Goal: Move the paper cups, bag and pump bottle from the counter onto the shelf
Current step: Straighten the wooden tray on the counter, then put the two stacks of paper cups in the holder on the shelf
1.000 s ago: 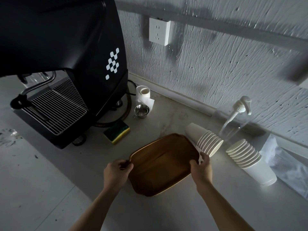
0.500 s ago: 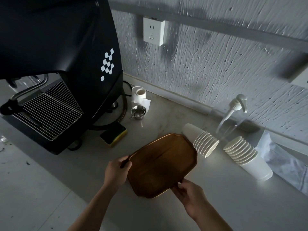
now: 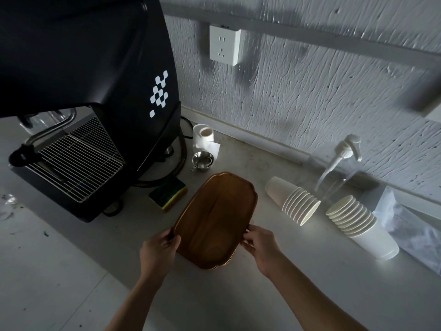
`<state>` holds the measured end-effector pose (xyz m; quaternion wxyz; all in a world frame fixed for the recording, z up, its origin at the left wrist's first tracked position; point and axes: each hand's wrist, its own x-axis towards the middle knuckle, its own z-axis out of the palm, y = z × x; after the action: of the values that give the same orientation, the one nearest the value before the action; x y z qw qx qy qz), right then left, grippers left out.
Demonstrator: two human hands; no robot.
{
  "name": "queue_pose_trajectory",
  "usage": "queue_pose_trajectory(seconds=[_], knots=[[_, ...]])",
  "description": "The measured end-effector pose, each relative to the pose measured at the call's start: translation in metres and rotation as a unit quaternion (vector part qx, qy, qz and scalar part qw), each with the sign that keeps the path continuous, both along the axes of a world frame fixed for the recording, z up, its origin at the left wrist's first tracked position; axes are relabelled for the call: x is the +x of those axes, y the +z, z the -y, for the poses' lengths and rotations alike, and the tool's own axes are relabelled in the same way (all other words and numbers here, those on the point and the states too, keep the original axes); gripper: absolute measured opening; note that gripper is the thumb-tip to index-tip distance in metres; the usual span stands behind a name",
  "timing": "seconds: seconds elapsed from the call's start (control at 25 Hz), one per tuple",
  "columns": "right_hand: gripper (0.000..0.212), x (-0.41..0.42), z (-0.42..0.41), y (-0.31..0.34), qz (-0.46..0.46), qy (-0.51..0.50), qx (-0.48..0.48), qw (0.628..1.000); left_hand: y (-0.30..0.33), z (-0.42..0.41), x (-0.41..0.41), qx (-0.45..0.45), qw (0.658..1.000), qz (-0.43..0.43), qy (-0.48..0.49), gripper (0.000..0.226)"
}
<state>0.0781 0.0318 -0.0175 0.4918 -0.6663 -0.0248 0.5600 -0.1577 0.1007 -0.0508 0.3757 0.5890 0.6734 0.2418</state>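
Head view, two paper cup stacks [image 3: 294, 201] lying sideways, rims toward the viewer, pump bottle [image 3: 338, 173] upright, both hands' fingers [image 3: 245, 235] pinching wooden tray [image 3: 214, 218].

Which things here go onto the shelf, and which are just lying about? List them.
For the job: two stacks of paper cups, both lying on their sides; pump bottle; bag.

Just there: wooden tray, gripped by the left hand and right hand; coffee machine; sponge; metal cup; paper roll.
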Motion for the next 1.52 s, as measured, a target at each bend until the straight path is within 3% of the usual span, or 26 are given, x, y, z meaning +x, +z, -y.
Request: queue_pose_trajectory(seconds=[0.08, 0.2, 0.28, 0.4, 0.64, 0.88, 0.96, 1.08, 1.24, 1.52], knots=[[0.04, 0.001, 0.002, 0.002, -0.006, 0.007, 0.002, 1.0, -0.002, 0.0, 0.0, 0.001, 1.0, -0.002, 0.006, 0.01], [0.036, 0.006, 0.014, 0.003, -0.014, 0.009, 0.009, 1.0, 0.002, 0.004, 0.007, 0.0, 0.999, 0.007, 0.039, 0.03], [0.034, 0.011, 0.024, 0.003, 0.023, 0.006, 0.014, 1.0, 0.01, 0.009, 0.016, 0.075, 0.997, -0.024, 0.024, 0.037], [0.032, 0.03, 0.045, 0.006, 0.055, -0.039, 0.016, 0.998, 0.027, 0.013, 0.049, 0.157, 0.985, -0.022, -0.068, 0.044], [0.036, 0.082, 0.1, 0.01, 0.128, -0.128, 0.019, 0.983, 0.038, 0.018, 0.133, 0.175, 0.946, 0.012, -0.274, 0.058], [0.041, 0.127, 0.146, 0.022, 0.254, -0.144, 0.008, 0.956, 0.037, 0.023, 0.203, 0.21, 0.9, 0.023, -0.381, 0.066], [0.044, 0.137, 0.157, 0.024, 0.385, -0.107, -0.027, 0.916, 0.036, 0.02, 0.221, 0.23, 0.884, 0.0, -0.408, 0.069], [0.061, 0.16, 0.164, 0.022, 0.598, 0.032, -0.094, 0.795, 0.037, 0.004, 0.24, 0.268, 0.848, -0.077, -0.451, 0.078], [0.085, 0.194, 0.151, 0.022, 0.636, 0.139, -0.177, 0.738, 0.044, -0.016, 0.26, 0.325, 0.763, -0.215, -0.516, 0.09], [0.114, 0.231, 0.115, 0.008, 0.652, 0.253, -0.192, 0.688, 0.05, -0.038, 0.297, 0.371, 0.665, -0.28, -0.585, 0.096]])
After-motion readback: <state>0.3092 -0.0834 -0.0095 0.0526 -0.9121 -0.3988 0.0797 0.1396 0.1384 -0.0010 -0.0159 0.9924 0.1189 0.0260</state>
